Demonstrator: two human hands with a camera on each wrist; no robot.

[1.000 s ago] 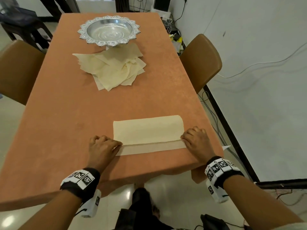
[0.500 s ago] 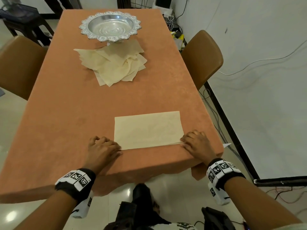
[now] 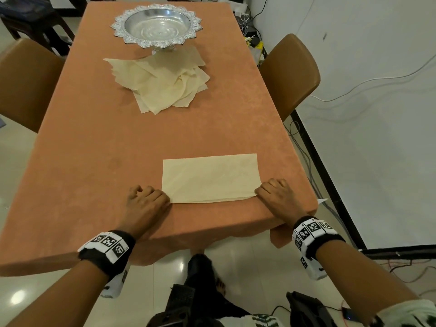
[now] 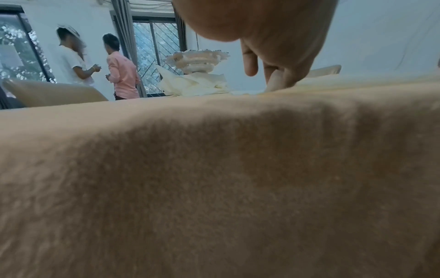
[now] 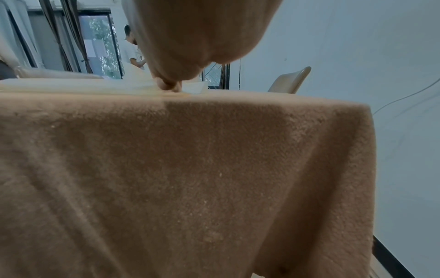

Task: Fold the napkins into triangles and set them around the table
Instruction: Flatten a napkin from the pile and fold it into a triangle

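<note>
Cream cloth napkin (image 3: pixel 210 177) folded once into a rectangle at near edge of orange-clothed counter (image 3: pixel 141 138). Left hand (image 3: pixel 145 204) and right hand (image 3: pixel 278 197) pinching near corners. No triangle yet; loose pile of cream napkins (image 3: pixel 162 83) untouched.

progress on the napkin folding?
Early. Done: nothing, no triangle is set anywhere. In hand: one napkin folded to a rectangle at the near edge, left hand and right hand pinching its near corners. Left: the diagonal fold, the loose napkin pile by the silver bowl, all placements.
</note>
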